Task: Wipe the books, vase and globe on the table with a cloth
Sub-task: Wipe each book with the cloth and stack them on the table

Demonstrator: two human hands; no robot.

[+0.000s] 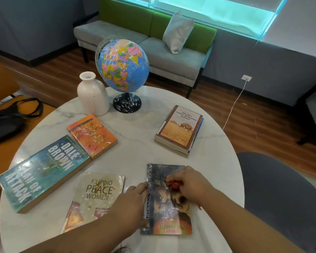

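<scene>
At 5 o'clock on the table (135, 128), a dark book (169, 212): "GUARDIANS" and "GA'HOOLE" along the left side, "KATHR… SKY" at the bottom, with the middle letters lost in glare. On its left edge, the left hand (133, 203), palm down, fingers nearly straight, holding nothing. Over the upper cover, the right hand (188, 183), fingers curled round a crumpled red cloth (173, 185), mostly hidden in the grip.

At 7 o'clock, a glossy cream book (98, 194): "FILIPINO PEACE WOMEN". At 9 o'clock, a thick teal book (42, 172): "DALE BROWN", "PLAN OF ATTACK". At 10 o'clock, an orange book (92, 136), handwritten title not readable. At 2 o'clock, a stack of books (179, 130), topmost "THE NO 1 LADIES DETECTIVE AGENCY".

At 11 o'clock, a smooth white vase (93, 94), just beside a shiny globe (123, 65) on a black speckled base. Round tabletop, white marble pattern with grey veins, near edge cut off.
</scene>
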